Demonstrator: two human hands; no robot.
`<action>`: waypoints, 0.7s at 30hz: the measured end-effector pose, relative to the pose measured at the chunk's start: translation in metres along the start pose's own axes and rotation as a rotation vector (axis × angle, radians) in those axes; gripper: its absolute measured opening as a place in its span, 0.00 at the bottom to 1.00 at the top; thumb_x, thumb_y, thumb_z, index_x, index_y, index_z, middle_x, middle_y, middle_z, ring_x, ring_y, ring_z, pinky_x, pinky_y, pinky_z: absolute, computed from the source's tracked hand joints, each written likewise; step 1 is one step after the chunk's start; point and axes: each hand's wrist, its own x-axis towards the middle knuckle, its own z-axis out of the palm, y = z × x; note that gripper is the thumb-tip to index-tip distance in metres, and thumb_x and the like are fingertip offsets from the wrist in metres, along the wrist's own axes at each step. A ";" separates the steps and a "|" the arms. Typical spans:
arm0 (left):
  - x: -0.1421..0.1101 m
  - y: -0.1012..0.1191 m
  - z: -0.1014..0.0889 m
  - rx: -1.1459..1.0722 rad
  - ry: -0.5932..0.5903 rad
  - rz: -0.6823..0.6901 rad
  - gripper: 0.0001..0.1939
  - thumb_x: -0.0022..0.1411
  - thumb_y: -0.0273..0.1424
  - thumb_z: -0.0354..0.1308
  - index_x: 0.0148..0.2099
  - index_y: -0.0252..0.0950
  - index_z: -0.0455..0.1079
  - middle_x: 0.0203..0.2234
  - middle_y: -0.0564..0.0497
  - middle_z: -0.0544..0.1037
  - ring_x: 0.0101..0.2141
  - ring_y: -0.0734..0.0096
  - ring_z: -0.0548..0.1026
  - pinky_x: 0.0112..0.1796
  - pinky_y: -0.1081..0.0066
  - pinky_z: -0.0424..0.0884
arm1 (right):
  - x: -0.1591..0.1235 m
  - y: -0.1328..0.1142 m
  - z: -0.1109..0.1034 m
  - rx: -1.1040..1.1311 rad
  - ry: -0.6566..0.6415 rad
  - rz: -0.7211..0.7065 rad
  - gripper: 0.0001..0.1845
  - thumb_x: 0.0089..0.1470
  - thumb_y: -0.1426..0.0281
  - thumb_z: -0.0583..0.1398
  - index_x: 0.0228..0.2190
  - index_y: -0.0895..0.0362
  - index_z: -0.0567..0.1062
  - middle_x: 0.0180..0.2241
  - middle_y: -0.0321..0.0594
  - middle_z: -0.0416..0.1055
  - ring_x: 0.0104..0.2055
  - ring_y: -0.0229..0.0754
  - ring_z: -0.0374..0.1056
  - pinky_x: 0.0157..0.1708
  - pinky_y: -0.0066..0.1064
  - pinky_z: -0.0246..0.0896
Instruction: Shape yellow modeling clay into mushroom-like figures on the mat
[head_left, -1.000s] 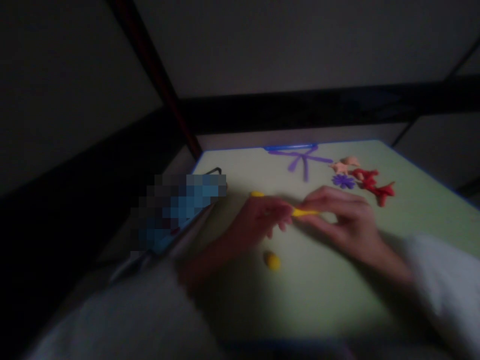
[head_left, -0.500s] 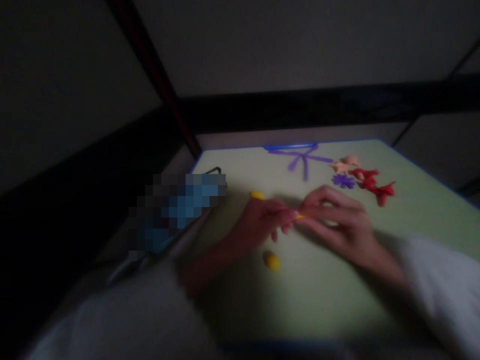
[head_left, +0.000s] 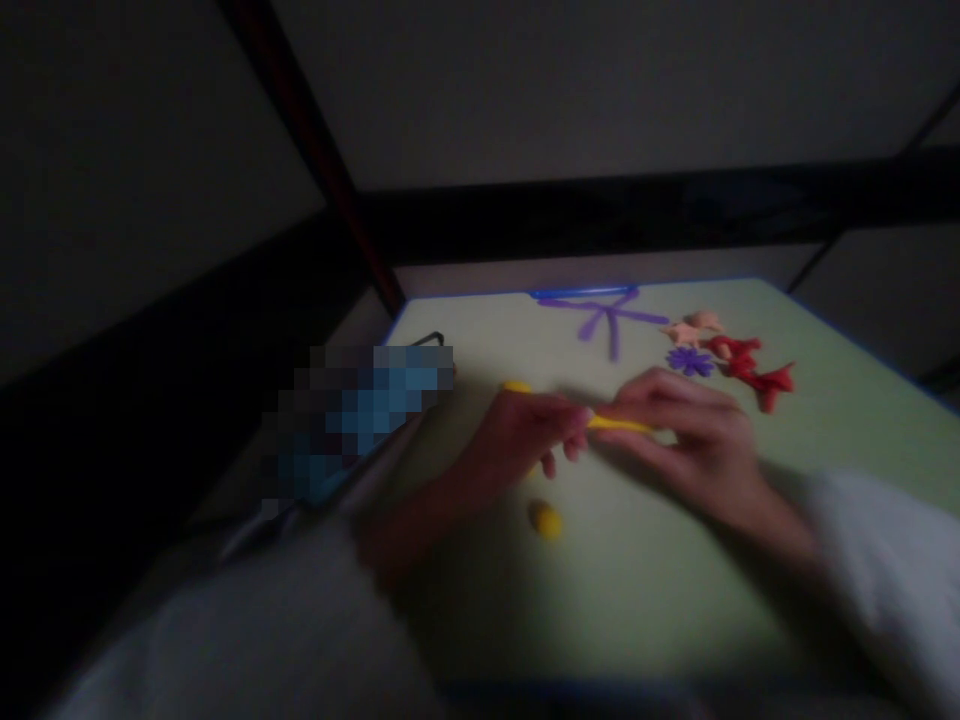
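Note:
Between both hands stretches a thin strip of yellow modelling clay (head_left: 621, 424). My left hand (head_left: 525, 425) pinches its left end between thumb and index finger, the other fingers curled below. My right hand (head_left: 694, 440) is closed around the rest, thumb beneath and fingers above. A yellow clay ball (head_left: 548, 521) lies on the table nearer to me. Another yellow clay lump (head_left: 516, 386) sits just behind my left hand, partly hidden by it. A small bit of yellow also shows under my left fingers, too covered to make out.
The pale green board or table (head_left: 720, 600) has a blue edge. Purple clay strips (head_left: 611, 318) lie at its far side. To the right are a purple flower shape (head_left: 689, 361), peach clay pieces (head_left: 684, 333) and red clay shapes (head_left: 772, 384). A pixelated device (head_left: 375, 420) stands at the left.
More of the yellow strip now shows between the hands. My right hand has shifted slightly right; my left hand stays nearly in place.

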 end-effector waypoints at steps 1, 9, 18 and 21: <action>0.000 0.000 0.000 0.003 -0.009 0.000 0.14 0.55 0.36 0.57 0.23 0.31 0.71 0.18 0.54 0.71 0.17 0.85 0.65 0.16 0.83 0.61 | 0.000 0.000 0.000 0.000 -0.003 -0.001 0.10 0.50 0.75 0.63 0.36 0.53 0.79 0.28 0.38 0.71 0.29 0.36 0.67 0.26 0.27 0.63; 0.005 -0.010 -0.004 0.018 0.059 0.030 0.09 0.49 0.31 0.63 0.33 0.31 0.76 0.22 0.50 0.78 0.23 0.75 0.74 0.22 0.78 0.70 | 0.000 0.003 -0.001 0.071 -0.038 0.091 0.08 0.50 0.75 0.63 0.34 0.54 0.79 0.31 0.39 0.74 0.32 0.38 0.70 0.30 0.29 0.66; 0.003 -0.008 0.003 0.033 0.193 0.163 0.11 0.45 0.26 0.65 0.35 0.34 0.77 0.23 0.52 0.78 0.20 0.80 0.71 0.21 0.80 0.71 | 0.000 0.007 0.002 0.172 0.033 0.203 0.06 0.49 0.73 0.64 0.32 0.52 0.79 0.30 0.38 0.76 0.32 0.39 0.71 0.31 0.31 0.67; 0.002 -0.008 0.003 0.042 0.228 0.204 0.11 0.45 0.26 0.65 0.35 0.33 0.77 0.24 0.51 0.78 0.21 0.80 0.72 0.20 0.80 0.71 | 0.000 0.007 0.003 0.184 0.047 0.195 0.08 0.48 0.74 0.64 0.33 0.51 0.79 0.31 0.37 0.76 0.33 0.38 0.71 0.31 0.31 0.67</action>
